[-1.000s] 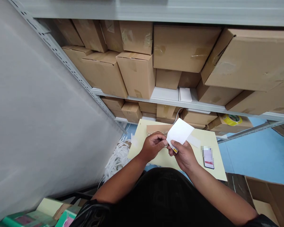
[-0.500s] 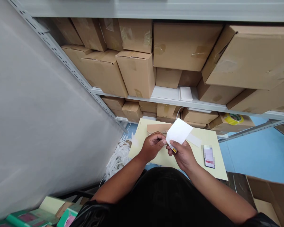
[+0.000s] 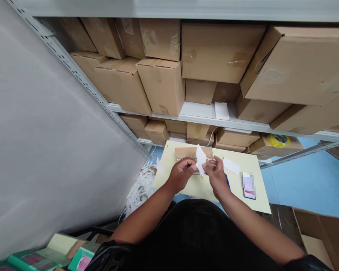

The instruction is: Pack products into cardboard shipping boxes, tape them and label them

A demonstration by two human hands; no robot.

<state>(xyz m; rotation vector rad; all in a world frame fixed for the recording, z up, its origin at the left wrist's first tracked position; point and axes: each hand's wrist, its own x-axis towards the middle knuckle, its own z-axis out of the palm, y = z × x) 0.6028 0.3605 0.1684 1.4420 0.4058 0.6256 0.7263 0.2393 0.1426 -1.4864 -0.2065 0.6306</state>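
Observation:
A white piece of paper [image 3: 201, 158] with a small yellow mark at its lower tip is held up between my hands, turned nearly edge-on. My left hand [image 3: 183, 174] is closed, thumb against fingers, at the paper's left edge. On the right side, my right hand [image 3: 218, 178] pinches the paper between thumb and fingers. Behind both hands an open brown cardboard box [image 3: 183, 151] with clear plastic at its front lies on the pale yellow table [image 3: 192, 188]. A dark blue object [image 3: 227, 181] shows partly from behind my right hand.
A white slip [image 3: 231, 165] and a phone [image 3: 249, 188] lie on the table's right side. Shelves [image 3: 197, 110] of cardboard boxes stand ahead, with a yellow tape roll [image 3: 278, 140]. White paper strips [image 3: 141, 184] are heaped at left. An open carton [image 3: 322, 229] stands lower right.
The paper has turned from facing me broadly to nearly edge-on. My right hand has shifted its hold and its fingers have moved up. My left hand stays almost in place.

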